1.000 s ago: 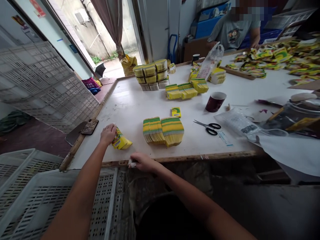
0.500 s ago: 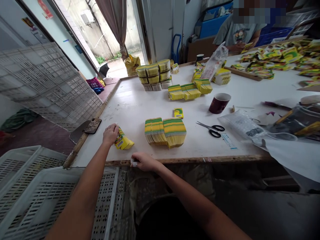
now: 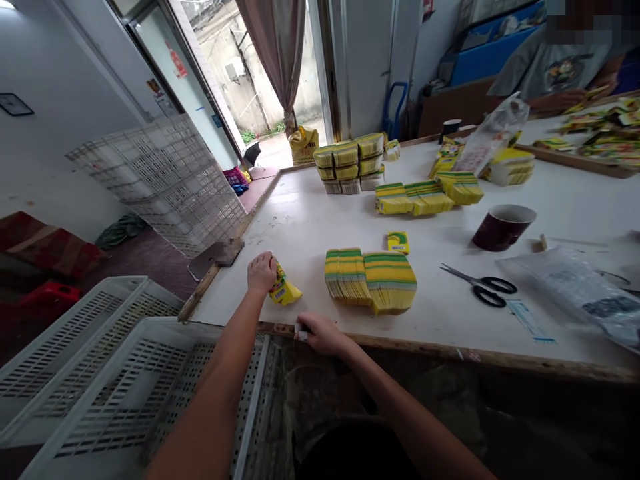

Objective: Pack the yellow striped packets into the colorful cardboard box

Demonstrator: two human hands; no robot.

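My left hand (image 3: 262, 272) is wrapped round the far end of a bundle of yellow packets (image 3: 285, 288), which rests tilted on the white table. My right hand (image 3: 323, 333) is at the table's wooden front edge, fingers curled closed, with white material showing at the fingertips; whether it grips anything is hidden. Right of both hands stand two adjoining stacks of yellow and green packets (image 3: 371, 281). Behind them lies a small yellow packet (image 3: 398, 243).
Black-handled scissors (image 3: 480, 285), a dark red cup (image 3: 504, 228) and a clear plastic bag (image 3: 565, 283) lie to the right. Further back are a row of packet stacks (image 3: 429, 198) and a tiered pile (image 3: 347, 165). White crates (image 3: 150, 333) stand at lower left. Another person (image 3: 555, 67) sits across the table.
The view has swung left, so the table and its items appear further right. Both hands keep about the same places on the table, the left still on the packets.
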